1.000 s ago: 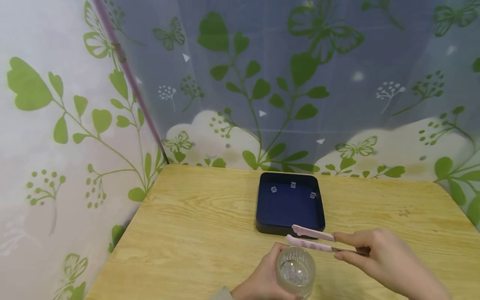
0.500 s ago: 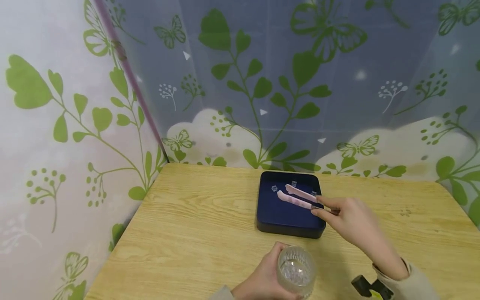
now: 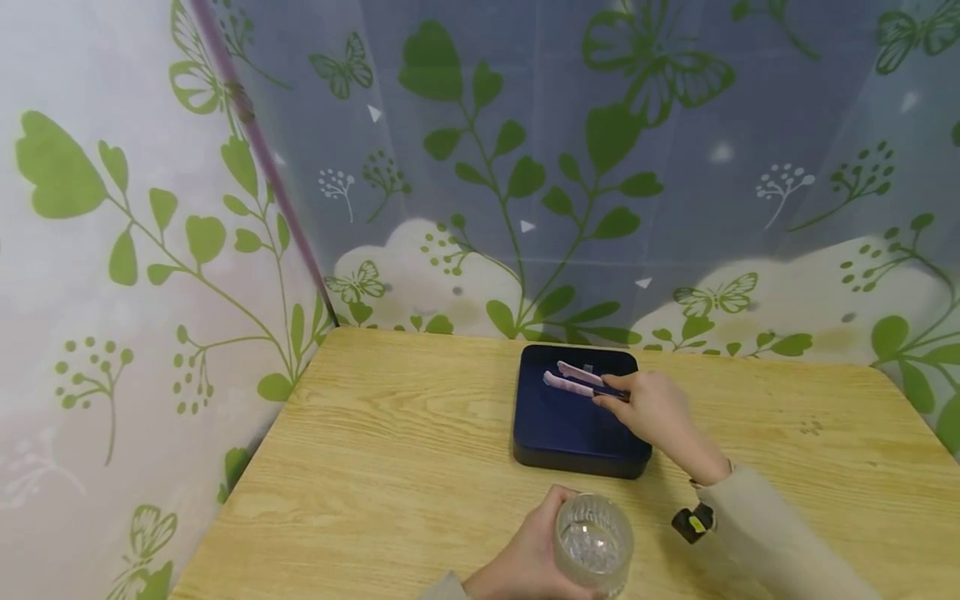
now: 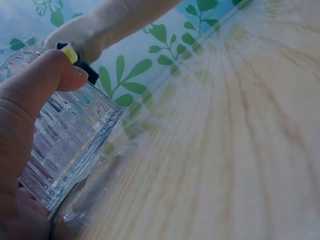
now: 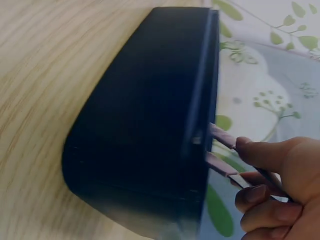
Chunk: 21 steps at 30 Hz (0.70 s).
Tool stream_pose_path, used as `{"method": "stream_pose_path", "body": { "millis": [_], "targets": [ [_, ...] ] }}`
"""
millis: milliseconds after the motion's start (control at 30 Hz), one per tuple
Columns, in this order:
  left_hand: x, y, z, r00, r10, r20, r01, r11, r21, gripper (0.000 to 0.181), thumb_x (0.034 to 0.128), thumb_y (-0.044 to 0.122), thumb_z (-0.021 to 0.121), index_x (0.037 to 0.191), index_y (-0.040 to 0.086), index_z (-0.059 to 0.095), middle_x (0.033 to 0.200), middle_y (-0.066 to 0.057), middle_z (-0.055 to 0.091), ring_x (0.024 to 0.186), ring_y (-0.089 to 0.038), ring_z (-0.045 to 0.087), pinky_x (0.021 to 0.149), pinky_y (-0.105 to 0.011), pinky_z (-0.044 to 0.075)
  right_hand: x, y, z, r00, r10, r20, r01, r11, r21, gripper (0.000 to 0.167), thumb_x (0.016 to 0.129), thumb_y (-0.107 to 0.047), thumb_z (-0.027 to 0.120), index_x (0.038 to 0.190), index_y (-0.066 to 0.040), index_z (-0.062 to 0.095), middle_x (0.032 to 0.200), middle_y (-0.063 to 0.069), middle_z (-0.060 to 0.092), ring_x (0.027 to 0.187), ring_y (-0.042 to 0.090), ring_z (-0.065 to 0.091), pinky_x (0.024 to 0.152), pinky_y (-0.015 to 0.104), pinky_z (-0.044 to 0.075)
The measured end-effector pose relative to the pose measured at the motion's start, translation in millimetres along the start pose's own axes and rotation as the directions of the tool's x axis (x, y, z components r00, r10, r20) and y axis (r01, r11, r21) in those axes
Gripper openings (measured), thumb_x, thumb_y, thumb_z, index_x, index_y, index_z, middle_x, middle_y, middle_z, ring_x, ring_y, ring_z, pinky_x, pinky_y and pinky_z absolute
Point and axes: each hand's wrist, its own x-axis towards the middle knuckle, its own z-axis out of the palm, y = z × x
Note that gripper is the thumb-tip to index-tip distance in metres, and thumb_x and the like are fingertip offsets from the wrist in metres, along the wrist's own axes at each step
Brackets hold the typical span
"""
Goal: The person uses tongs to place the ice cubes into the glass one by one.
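Observation:
My left hand point(image 3: 528, 550) holds a ribbed clear glass point(image 3: 595, 542) near the table's front. Clear cubes point(image 4: 62, 135) lie inside it in the left wrist view, where my thumb curls over its side. My right hand point(image 3: 660, 412) pinches pink-tipped tongs point(image 3: 570, 385) over the back of a dark blue square tray point(image 3: 573, 429). The tongs' arms are spread apart, with their tips at the tray's back left. A small clear cube point(image 3: 588, 368) shows just behind them; other cubes there are hidden by the tongs and hand. The right wrist view shows the tongs' tips reaching past the tray's rim point(image 5: 212, 75).
Both things stand on a light wood-grain table point(image 3: 390, 450). A patterned curtain point(image 3: 480, 183) rises behind it and another point(image 3: 112, 333) along the left. A small black device point(image 3: 692, 523) is strapped at my right wrist.
My right hand has carried the tongs from beside the glass, forward and left over the tray, to its back part. The left hand and glass have stayed in place.

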Motion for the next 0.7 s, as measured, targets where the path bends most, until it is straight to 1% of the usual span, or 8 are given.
{"method": "stream_pose_path", "body": {
  "millis": [167, 267, 333, 400, 467, 500, 567, 700],
  "targets": [
    [-0.2, -0.5, -1.7, 1.000, -0.005, 0.009, 0.005, 1.000, -0.007, 0.087, 0.0574, -0.004, 0.092, 0.126, 0.007, 0.040, 0.129, -0.004, 0.060, 0.114, -0.014, 0.060, 0.096, -0.032, 0.051, 8.8, 4.5, 12.8, 1.000, -0.005, 0.009, 0.005, 1.000, -0.005, 0.039, 0.084, -0.027, 0.079, 0.116, -0.004, 0.073, 0.045, -0.006, 0.038, 0.039, 0.009, 0.027, 0.040, 0.026, 0.021],
    [-0.6, -0.1, -1.8, 0.999, -0.029, 0.013, 0.030, 0.999, -0.031, 0.087, 0.0573, -0.005, 0.092, 0.126, 0.009, 0.040, 0.130, -0.003, 0.059, 0.116, -0.014, 0.059, 0.099, -0.032, 0.049, 11.7, 6.7, 18.7, 1.000, -0.013, 0.011, 0.013, 1.000, -0.009, 0.037, 0.084, -0.026, 0.080, 0.114, -0.006, 0.074, 0.046, -0.005, 0.040, 0.040, 0.009, 0.029, 0.040, 0.026, 0.022],
    [-0.7, -0.6, -1.6, 1.000, -0.017, 0.013, 0.017, 1.000, -0.013, 0.088, 0.0572, -0.004, 0.092, 0.126, 0.008, 0.040, 0.130, -0.005, 0.059, 0.116, -0.014, 0.059, 0.099, -0.032, 0.049, 12.6, 7.8, 21.3, 1.000, -0.014, 0.009, 0.014, 1.000, -0.011, 0.036, 0.083, -0.025, 0.080, 0.113, -0.007, 0.075, 0.046, -0.005, 0.041, 0.040, 0.010, 0.030, 0.040, 0.026, 0.022],
    [-1.2, -0.5, -1.5, 0.999, -0.033, 0.015, 0.033, 0.999, -0.035, 0.088, 0.0573, -0.006, 0.092, 0.126, 0.009, 0.040, 0.131, -0.006, 0.059, 0.117, -0.015, 0.058, 0.100, -0.032, 0.048, 13.1, 8.8, 23.0, 1.000, -0.014, 0.006, 0.014, 1.000, -0.009, 0.034, 0.083, -0.024, 0.081, 0.113, -0.007, 0.075, 0.046, -0.005, 0.041, 0.039, 0.010, 0.030, 0.039, 0.026, 0.022],
    [-1.7, -1.0, -1.6, 0.999, -0.037, 0.015, 0.037, 0.999, -0.033, 0.087, 0.0578, -0.005, 0.092, 0.126, 0.009, 0.040, 0.130, -0.007, 0.060, 0.116, -0.015, 0.059, 0.100, -0.032, 0.048, 13.5, 9.3, 23.7, 1.000, -0.014, 0.007, 0.014, 1.000, -0.006, 0.034, 0.083, -0.023, 0.081, 0.113, -0.008, 0.075, 0.045, -0.004, 0.041, 0.039, 0.010, 0.030, 0.039, 0.026, 0.022],
    [-1.9, -0.5, -1.7, 0.999, -0.036, 0.015, 0.037, 0.999, -0.032, 0.087, 0.0580, -0.005, 0.092, 0.126, 0.009, 0.040, 0.130, -0.009, 0.060, 0.116, -0.016, 0.059, 0.100, -0.032, 0.048, 13.6, 9.6, 23.9, 1.000, -0.012, 0.008, 0.012, 1.000, -0.004, 0.034, 0.083, -0.023, 0.080, 0.113, -0.008, 0.075, 0.045, -0.004, 0.041, 0.039, 0.010, 0.030, 0.039, 0.026, 0.022],
    [-2.1, -0.6, -1.9, 0.999, -0.034, 0.015, 0.034, 0.999, -0.023, 0.087, 0.0580, -0.004, 0.092, 0.126, 0.009, 0.040, 0.130, -0.008, 0.059, 0.116, -0.015, 0.059, 0.100, -0.032, 0.048, 14.0, 10.2, 23.8, 1.000, -0.006, 0.011, 0.006, 1.000, 0.004, 0.034, 0.083, -0.022, 0.080, 0.113, -0.008, 0.075, 0.046, -0.004, 0.042, 0.039, 0.010, 0.030, 0.039, 0.026, 0.023],
    [-1.3, -0.6, -2.4, 1.000, -0.004, 0.013, 0.004, 1.000, 0.010, 0.088, 0.0582, -0.003, 0.093, 0.128, 0.008, 0.039, 0.130, -0.005, 0.059, 0.115, -0.014, 0.059, 0.096, -0.031, 0.051, 14.4, 10.8, 22.1, 1.000, -0.002, 0.013, 0.001, 1.000, 0.025, 0.034, 0.083, -0.021, 0.080, 0.113, -0.007, 0.075, 0.046, -0.005, 0.042, 0.038, 0.009, 0.029, 0.039, 0.026, 0.023]
  ]
}}
